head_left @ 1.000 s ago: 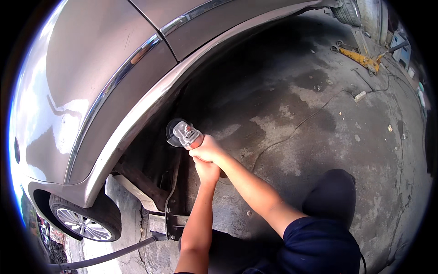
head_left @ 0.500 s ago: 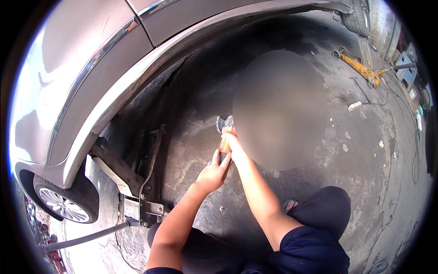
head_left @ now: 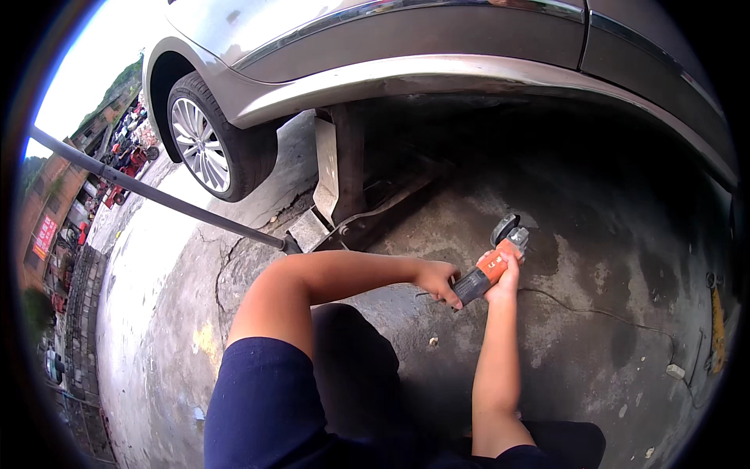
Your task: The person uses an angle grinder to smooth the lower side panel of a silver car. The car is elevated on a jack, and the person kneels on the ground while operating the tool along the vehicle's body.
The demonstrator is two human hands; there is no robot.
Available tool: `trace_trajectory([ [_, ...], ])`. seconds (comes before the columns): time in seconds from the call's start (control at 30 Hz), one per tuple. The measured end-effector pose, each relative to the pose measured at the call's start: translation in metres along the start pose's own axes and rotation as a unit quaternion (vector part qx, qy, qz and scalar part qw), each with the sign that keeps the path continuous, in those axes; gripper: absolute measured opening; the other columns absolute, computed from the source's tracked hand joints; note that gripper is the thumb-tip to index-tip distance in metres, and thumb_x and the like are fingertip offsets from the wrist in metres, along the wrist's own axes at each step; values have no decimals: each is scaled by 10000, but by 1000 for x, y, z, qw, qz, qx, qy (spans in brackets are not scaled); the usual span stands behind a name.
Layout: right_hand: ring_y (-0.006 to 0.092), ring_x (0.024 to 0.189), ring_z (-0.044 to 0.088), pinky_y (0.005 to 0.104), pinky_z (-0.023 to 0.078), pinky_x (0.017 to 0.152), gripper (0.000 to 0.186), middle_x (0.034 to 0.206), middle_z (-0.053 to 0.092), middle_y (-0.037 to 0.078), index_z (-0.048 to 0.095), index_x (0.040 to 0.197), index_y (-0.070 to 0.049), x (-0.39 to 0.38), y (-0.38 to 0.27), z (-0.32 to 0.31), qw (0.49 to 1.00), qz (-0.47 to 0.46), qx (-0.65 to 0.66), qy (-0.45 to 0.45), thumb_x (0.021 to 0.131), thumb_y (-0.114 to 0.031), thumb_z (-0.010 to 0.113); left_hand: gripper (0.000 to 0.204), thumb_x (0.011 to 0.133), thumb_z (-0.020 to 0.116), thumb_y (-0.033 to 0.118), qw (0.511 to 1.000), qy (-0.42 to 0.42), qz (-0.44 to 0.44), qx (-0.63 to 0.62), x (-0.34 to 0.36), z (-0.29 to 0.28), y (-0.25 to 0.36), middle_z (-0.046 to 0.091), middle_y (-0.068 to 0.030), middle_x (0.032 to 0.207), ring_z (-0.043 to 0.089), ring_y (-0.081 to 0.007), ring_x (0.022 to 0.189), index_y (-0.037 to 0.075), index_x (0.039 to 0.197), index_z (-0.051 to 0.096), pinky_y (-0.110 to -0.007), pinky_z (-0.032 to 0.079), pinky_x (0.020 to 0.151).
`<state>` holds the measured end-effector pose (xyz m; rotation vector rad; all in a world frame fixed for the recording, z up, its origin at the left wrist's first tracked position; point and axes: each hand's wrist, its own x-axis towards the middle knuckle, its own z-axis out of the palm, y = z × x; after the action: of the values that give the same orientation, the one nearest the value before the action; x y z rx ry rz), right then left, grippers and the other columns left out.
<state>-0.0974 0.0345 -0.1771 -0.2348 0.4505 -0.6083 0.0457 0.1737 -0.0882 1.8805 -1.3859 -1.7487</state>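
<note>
An angle grinder (head_left: pixel 491 270) with an orange front body, a dark rear grip and a round disc under a guard is held above the concrete floor. My right hand (head_left: pixel 506 275) wraps around its orange body close behind the metal head. At the tool's dark rear end, my left hand (head_left: pixel 440 283) closes with curled fingers; part of that grip is hidden. The disc (head_left: pixel 505 228) points away from me, apart from the floor and the car. Whether it spins cannot be told.
A silver car (head_left: pixel 406 47) spans the far side, its wheel (head_left: pixel 201 134) at left. Under its sill stands a jack (head_left: pixel 344 211) with a long bar handle (head_left: pixel 164 195). A cord (head_left: pixel 586 310) trails right, towards a yellow jack (head_left: pixel 716 328). Red machines (head_left: pixel 125 168) stand far left.
My view has swung left, bringing the wheel and bar handle further into sight. The grinder now sits right of centre and tilts to the right, with both hands still on it.
</note>
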Motion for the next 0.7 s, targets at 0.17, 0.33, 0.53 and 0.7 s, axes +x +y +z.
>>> trace_trajectory([
  [0.17,308,991,649,458,542,930,394,1039,657,142,585,1130,-23,-6,54,-4,997,41,-2,-66,876,-317,648,639,790,887,152,953,-32,42,-299,-9,32,-71,671,-87,972,711,-197,870,1,1262,483,-396,643,733],
  [0.33,278,1151,643,472,491,1059,365,1214,667,103,557,1308,-121,-4,84,-46,974,152,-170,-3,997,-296,637,562,723,836,173,954,205,93,-196,-4,64,-145,691,-190,906,736,-276,852,-18,1160,537,-420,590,674],
  [0.53,235,1131,646,468,503,1024,305,1184,677,64,586,1246,-126,1,150,-91,961,191,-185,70,1001,-298,647,683,727,853,220,941,327,44,-74,1,114,-204,678,-284,983,676,-477,967,-54,1235,487,-493,526,822],
  [0.7,274,1168,645,514,521,1024,391,1254,646,90,532,1344,-93,11,173,-97,935,272,-219,68,1000,-225,663,643,742,822,211,914,404,16,-42,0,136,-242,665,-297,1013,669,-483,978,-35,1225,477,-528,528,823],
])
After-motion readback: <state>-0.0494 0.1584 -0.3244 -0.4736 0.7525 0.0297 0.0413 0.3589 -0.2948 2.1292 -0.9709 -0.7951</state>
